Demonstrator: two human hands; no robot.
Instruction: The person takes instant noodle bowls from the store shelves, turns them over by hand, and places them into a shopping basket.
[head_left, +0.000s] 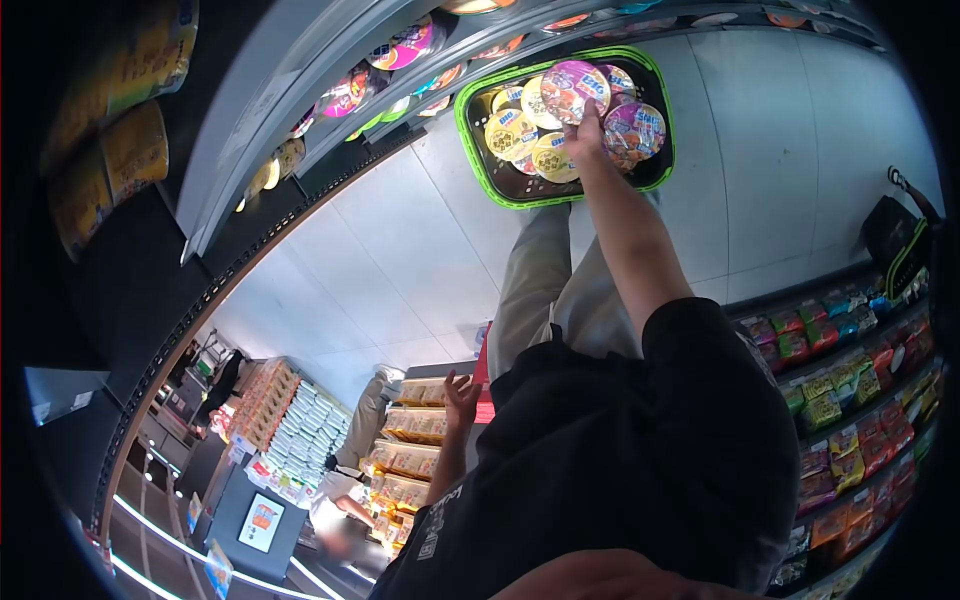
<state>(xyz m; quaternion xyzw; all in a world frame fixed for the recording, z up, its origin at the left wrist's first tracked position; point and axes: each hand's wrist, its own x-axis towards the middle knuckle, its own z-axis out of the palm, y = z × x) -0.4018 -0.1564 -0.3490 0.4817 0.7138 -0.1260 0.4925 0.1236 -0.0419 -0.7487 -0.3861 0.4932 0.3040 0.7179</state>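
Note:
My right hand [588,135] grips a pink-and-purple instant noodle cup [574,90] by its edge, lid facing up, over the basket. Below it, a black shopping basket with a bright green rim [484,185] holds several more noodle cups. Yellow-lidded noodle cups [511,132] fill its left and middle, and a purple-lidded noodle cup [636,130] lies at the right. My left hand [461,397] is apart from the basket, raised at my side, with its fingers loosely spread and nothing in them.
Shelves of noodle cups [345,90] run along the top and left. Racks of packaged snacks [840,400] stand at the right. A person [345,500] is by stacked goods at the lower left. A dark bag or basket [893,245] is at the far right on the pale floor [770,150].

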